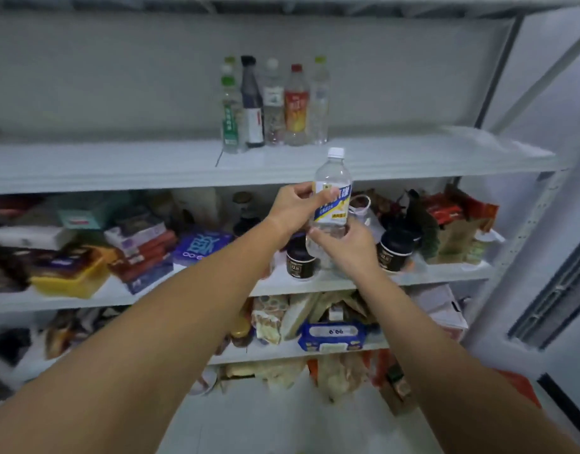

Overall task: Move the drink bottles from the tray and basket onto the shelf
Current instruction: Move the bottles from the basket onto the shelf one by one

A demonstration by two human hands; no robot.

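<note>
The wide white metal shelf [118, 165] is your target. Toward the back of that shelf, a little right of its middle, a tight row of upright plastic drink bottles [275, 106] already stands: clear ones with green and white caps, a dark one and a red-labelled one. The leftmost overlap, so I count five or six. Those look done.

Just in front of the shelf's front edge and slightly below it, you hold one clear plastic bottle with a blue, white and yellow label and a white cap [331, 198]. It is upright and not yet on the board. Your right hand [344, 247] is wrapped round its lower body, and your left hand [292, 208] pinches it at the label's upper left.

By my judgement this bottle is mid-transfer: it needs lifting over the shelf's lip and setting down beside the row. The tray and basket are not in view, so I cannot tell how many bottles remain.
</note>
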